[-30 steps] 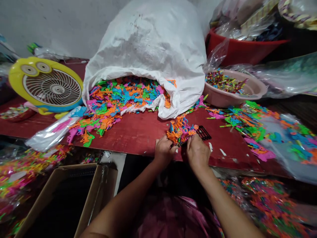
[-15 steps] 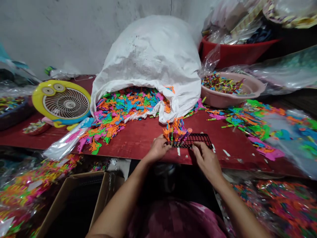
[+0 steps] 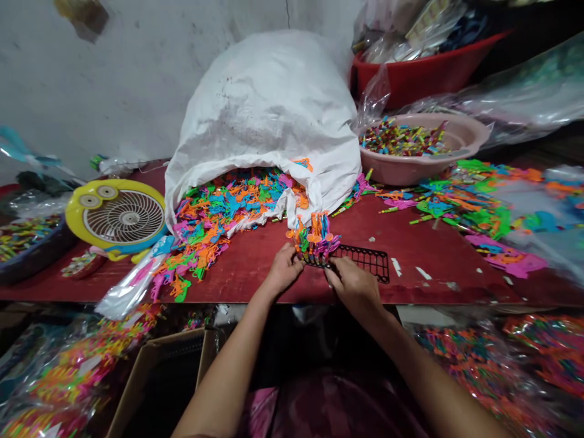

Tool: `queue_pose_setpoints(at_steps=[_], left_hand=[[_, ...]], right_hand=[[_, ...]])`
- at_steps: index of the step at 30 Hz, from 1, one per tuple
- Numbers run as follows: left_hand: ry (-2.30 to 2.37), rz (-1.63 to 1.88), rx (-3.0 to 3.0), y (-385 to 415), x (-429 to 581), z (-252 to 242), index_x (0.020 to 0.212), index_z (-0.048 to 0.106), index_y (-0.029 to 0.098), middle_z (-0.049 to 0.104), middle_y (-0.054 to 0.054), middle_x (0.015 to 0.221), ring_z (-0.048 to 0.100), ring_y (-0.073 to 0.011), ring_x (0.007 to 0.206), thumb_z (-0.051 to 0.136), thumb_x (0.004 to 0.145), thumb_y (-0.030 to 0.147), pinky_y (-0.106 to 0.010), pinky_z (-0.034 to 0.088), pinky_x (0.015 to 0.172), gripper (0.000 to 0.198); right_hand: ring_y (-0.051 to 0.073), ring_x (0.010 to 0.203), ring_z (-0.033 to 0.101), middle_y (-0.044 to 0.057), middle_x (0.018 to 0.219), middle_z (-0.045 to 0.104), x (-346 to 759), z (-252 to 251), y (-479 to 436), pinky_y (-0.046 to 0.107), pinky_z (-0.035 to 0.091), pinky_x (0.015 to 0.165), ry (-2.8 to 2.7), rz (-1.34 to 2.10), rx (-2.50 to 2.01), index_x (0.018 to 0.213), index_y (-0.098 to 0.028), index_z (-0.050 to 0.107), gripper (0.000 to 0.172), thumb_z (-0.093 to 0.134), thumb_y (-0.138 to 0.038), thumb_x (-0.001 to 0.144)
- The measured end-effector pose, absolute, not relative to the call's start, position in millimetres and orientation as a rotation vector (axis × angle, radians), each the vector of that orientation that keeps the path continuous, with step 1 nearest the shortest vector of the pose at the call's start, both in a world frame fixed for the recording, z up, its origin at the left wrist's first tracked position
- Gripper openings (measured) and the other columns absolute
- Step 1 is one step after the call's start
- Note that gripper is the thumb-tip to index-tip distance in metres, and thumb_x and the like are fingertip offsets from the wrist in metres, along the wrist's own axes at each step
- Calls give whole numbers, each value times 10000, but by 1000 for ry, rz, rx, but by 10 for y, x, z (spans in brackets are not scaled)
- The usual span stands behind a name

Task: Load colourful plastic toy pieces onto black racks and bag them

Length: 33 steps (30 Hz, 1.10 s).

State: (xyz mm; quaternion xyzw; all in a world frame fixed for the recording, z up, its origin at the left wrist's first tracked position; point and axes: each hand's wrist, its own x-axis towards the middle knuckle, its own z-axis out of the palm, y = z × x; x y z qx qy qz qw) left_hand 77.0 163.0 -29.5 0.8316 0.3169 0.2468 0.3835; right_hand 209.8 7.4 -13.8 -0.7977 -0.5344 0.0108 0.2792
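I find the black rack (image 3: 365, 258) on the red table (image 3: 424, 243), coloured plastic pieces (image 3: 317, 238) standing at its left end. The left hand (image 3: 283, 267) adjoins that end, the right hand (image 3: 354, 283) the near edge; whether their fingers grip, I cannot tell.

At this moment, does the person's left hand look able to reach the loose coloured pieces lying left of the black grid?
Probably yes: only red tabletop shows between the left hand and the loose coloured pieces, though the hand would likely have to leave the black grid first.
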Motion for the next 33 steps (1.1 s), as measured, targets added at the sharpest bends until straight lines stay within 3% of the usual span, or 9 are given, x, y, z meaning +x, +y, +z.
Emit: queue_pose_setpoints(at_steps=[3,6,13,21,30,33], left_hand=[[1021,931,2026,1425,721,-285,1021,610,158,572,-19,904,539,-126,761,622,782,160,-248,461,721,239],[1117,1196,2013,1109,752,-254,907,649,178,598,-22,852,556,-132,754,617,864,254,-262,451,724,93],[1111,1127,2295,829,966,-242,968,713,215,717,-26,846,629,-161,803,653,887,362,-309,405,787,178],[1243,1001,2531,915,872,-271,956,671,189,688,-64,831,603,-194,805,525,955,337,-327,376,765,208],[1290,986,2471,887,945,-330,944,636,195,655,-65,833,587,-213,797,506,954,311,-335,414,765,174],[1259,1009,2364,889,913,-354,911,603,205,639,-54,844,594,-218,823,542,930,331,-339,439,766,141]], right_hand=[[169,826,569,41,941,647,2130,-60,73,270,332,673,-1459,-99,-2232,1024,-206,683,202,530,-309,943],[211,934,517,70,961,631,2249,-6,28,301,316,754,-1549,-219,-2267,963,-195,694,176,551,-291,931],[220,861,465,74,894,623,2161,-104,-64,334,272,723,-1743,-299,-2217,959,-215,710,176,535,-217,936],[203,771,502,61,821,635,1939,-179,13,337,287,689,-1776,-249,-2121,825,-179,663,157,547,-88,878],[197,784,539,65,825,636,1871,-185,26,311,355,702,-1718,-158,-2119,815,-177,654,187,520,-62,874],[178,824,577,48,882,658,1943,-112,-74,273,396,724,-1713,-32,-2043,909,-188,670,165,539,-94,879]])
